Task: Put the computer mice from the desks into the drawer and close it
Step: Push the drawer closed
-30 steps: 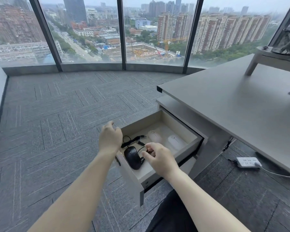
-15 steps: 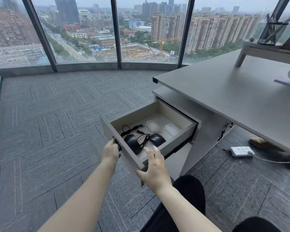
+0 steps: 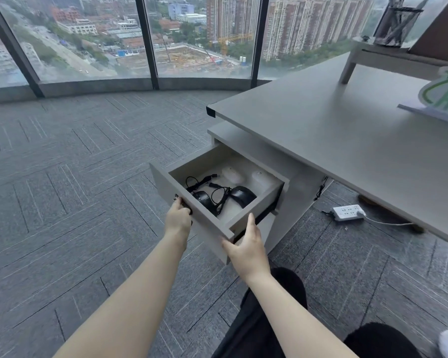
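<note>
The grey drawer under the desk stands pulled out. Inside lie two black wired mice, one on the left and one on the right, with tangled cables between them. Behind them rest two white mice. My left hand grips the dark handle on the drawer front. My right hand presses against the front's right corner, thumb up at the side wall's top edge.
A white power strip with its cable lies on the carpet under the desk. On the desk stand a riser with a mesh pen holder and a green-and-white item. My knees are below the drawer.
My right hand left a second black mouse inside the drawer and moved out to the front's right corner. My left hand dropped from the rim to the handle.
</note>
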`<action>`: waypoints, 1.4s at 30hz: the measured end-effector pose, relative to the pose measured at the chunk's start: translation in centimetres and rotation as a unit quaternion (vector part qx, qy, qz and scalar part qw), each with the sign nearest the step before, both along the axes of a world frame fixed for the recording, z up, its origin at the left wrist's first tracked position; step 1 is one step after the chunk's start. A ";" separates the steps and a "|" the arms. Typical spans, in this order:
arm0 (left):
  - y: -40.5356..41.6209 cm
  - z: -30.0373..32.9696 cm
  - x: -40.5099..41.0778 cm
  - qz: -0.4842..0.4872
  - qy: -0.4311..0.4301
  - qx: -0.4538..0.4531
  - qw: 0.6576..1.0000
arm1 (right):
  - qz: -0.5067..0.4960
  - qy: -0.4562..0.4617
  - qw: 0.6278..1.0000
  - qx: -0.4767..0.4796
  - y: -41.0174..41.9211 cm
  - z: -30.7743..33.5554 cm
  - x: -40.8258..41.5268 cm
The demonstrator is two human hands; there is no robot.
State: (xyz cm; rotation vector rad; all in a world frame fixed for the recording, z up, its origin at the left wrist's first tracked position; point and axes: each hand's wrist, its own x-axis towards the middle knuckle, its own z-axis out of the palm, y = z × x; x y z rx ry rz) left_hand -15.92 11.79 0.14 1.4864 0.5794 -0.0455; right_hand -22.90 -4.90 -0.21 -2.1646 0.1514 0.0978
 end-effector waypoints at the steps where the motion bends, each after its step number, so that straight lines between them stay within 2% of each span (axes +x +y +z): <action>1: -0.6 0.1 0.6 -0.005 -0.001 0.000 1.000 | -0.010 0.002 1.000 0.001 -0.5 0.0 0.5; 11: -6.4 -0.7 7.5 -0.022 -0.023 -0.022 0.999 | -0.099 0.028 0.994 0.032 -5.6 0.3 6.3; 21: -11.7 -1.6 12.7 -0.012 -0.025 -0.070 0.997 | -0.148 0.000 0.988 0.039 -9.5 -1.0 11.2; 32: -14.4 -1.5 15.2 -0.009 -0.028 -0.119 0.992 | -0.209 -0.072 0.975 0.038 -10.9 -3.2 14.3; 42: -13.7 -0.5 15.0 -0.061 -0.043 -0.111 0.991 | -0.228 -0.074 0.971 0.019 -11.0 -3.2 14.6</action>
